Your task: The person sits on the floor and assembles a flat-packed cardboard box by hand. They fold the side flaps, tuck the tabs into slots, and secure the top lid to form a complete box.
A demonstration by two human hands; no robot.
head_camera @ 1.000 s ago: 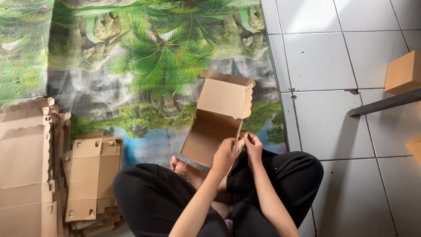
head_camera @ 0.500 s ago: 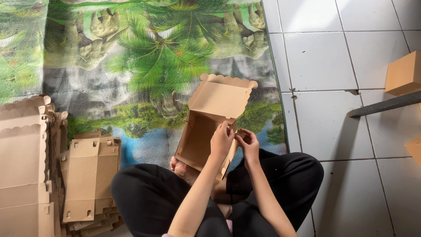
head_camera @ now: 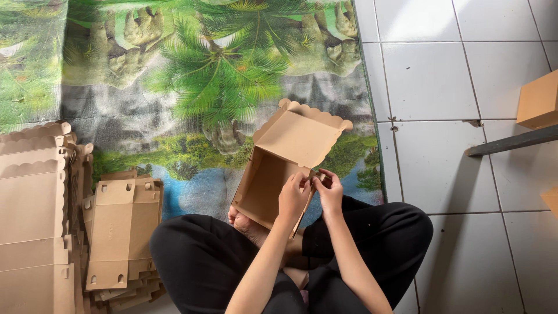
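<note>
Both hands pinching the open scalloped-lid cardboard box (head_camera: 273, 174) at its right wall: left hand (head_camera: 293, 197), right hand (head_camera: 330, 195). Flat box blanks (head_camera: 119, 227) lying at 9 o'clock.

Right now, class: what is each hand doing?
Left hand: pinching the side wall of the cardboard box.
Right hand: pinching the same wall's edge.
</note>
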